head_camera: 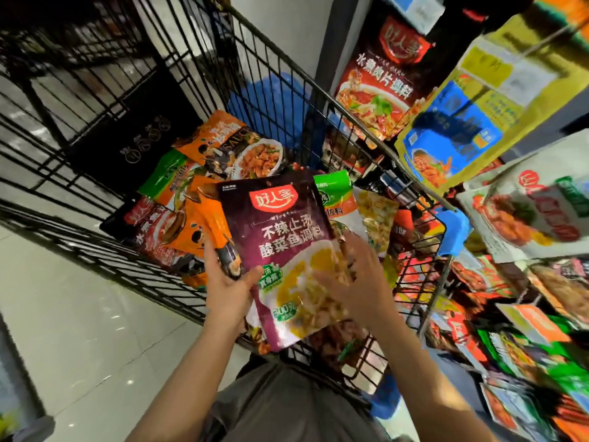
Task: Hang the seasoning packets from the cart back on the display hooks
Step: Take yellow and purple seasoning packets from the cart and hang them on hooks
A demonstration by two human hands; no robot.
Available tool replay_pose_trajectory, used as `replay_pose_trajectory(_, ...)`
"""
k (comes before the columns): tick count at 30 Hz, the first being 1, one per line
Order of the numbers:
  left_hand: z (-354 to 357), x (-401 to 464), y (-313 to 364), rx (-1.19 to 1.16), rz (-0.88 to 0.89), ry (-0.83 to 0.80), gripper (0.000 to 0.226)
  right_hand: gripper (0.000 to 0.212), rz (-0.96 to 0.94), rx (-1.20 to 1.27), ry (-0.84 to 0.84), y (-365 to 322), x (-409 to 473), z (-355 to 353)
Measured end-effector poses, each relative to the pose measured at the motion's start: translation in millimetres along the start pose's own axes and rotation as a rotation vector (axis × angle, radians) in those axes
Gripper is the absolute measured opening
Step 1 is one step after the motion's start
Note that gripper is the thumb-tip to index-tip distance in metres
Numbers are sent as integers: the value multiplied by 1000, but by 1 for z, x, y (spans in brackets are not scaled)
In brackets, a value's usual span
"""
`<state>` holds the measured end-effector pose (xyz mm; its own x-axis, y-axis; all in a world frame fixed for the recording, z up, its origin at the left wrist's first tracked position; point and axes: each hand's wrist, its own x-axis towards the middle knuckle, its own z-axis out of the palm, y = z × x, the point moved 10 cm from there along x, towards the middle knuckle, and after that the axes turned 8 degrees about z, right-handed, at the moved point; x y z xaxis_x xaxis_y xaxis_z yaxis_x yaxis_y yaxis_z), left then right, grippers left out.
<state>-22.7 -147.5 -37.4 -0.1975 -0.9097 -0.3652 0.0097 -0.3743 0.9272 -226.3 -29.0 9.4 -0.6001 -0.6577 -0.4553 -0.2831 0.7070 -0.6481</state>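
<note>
A dark purple seasoning packet (280, 237) with a red logo is held upright over the black wire cart (105, 260). My left hand (226, 291) grips its lower left edge, thumb across the front. My right hand (357, 282) lies over its lower right part with fingers spread; it looks blurred. Several orange, green and red packets (204, 199) lie piled in the cart beneath. More packets hang on the display hooks (452, 122) at the right.
The cart's blue handle corner (454, 231) sits close to the hanging packets on the right. A red packet (382, 74) hangs at the top of the display. Pale tiled floor (79, 330) lies to the left. A blue object (271, 103) shows beyond the cart's far wall.
</note>
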Motion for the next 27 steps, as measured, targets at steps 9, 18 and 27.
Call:
replay_pose_trajectory(9, 57, -51, 87, -153, 119, -293, 108, 92, -42, 414, -25, 10, -50, -95)
replay_pose_trajectory(18, 140, -155, 112, -220, 246, -448, 110, 105, -186, 798, 99, 47, -133, -179)
replay_pose_trajectory(27, 153, -210, 159, -168, 503, -420, 77, 90, -325, 979, 210, 57, -185, -251)
